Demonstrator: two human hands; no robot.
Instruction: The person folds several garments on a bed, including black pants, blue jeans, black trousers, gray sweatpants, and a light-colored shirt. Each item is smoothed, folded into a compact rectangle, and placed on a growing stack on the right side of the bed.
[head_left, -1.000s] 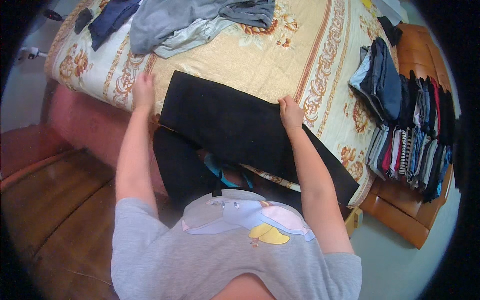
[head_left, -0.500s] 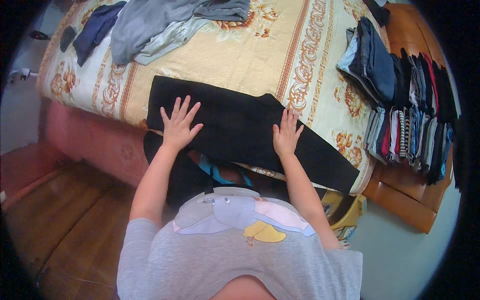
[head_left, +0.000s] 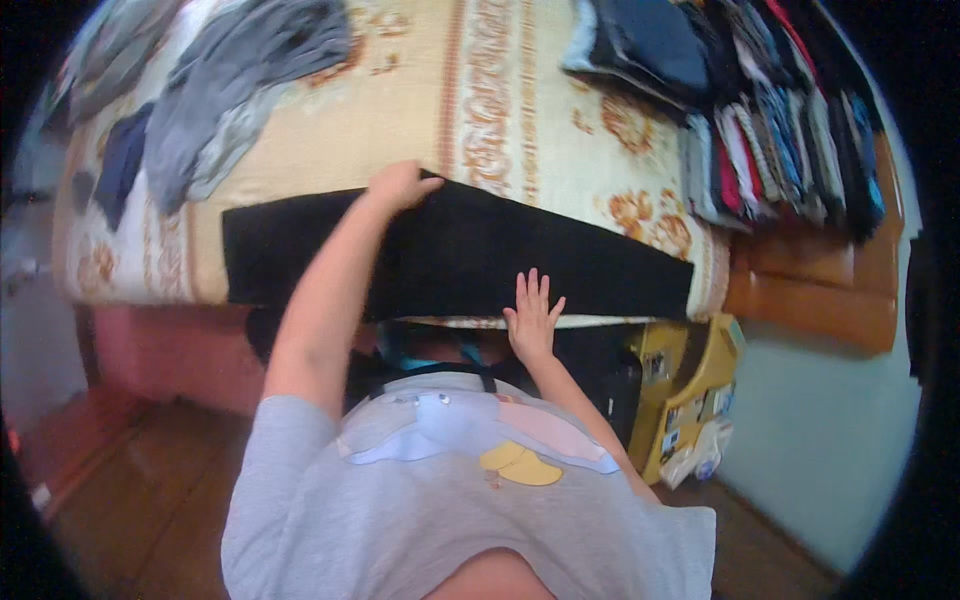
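A pair of black trousers (head_left: 450,250), folded lengthwise, lies along the near edge of the bed. At its far edge, by the raised corner, my left hand (head_left: 398,186) bends its fingers over the cloth, with the thumb pointing right. The fingertips are partly hidden and slightly blurred. My right hand (head_left: 535,315) rests with fingers spread on the near edge of the trousers, right of the middle. My left forearm crosses over the left part of the trousers.
A patterned cream bedspread (head_left: 400,110) covers the bed. Grey clothes (head_left: 230,90) lie loosely at the far left beside a navy garment (head_left: 125,165). Folded jeans (head_left: 650,45) and rows of folded clothes (head_left: 790,160) sit at the right. A yellow shelf unit (head_left: 655,410) stands below the bed's right end.
My left hand has gone from lying flat on the trousers to their far edge, fingers bent. My right hand has slid to the near edge. The view has shifted right and nearer.
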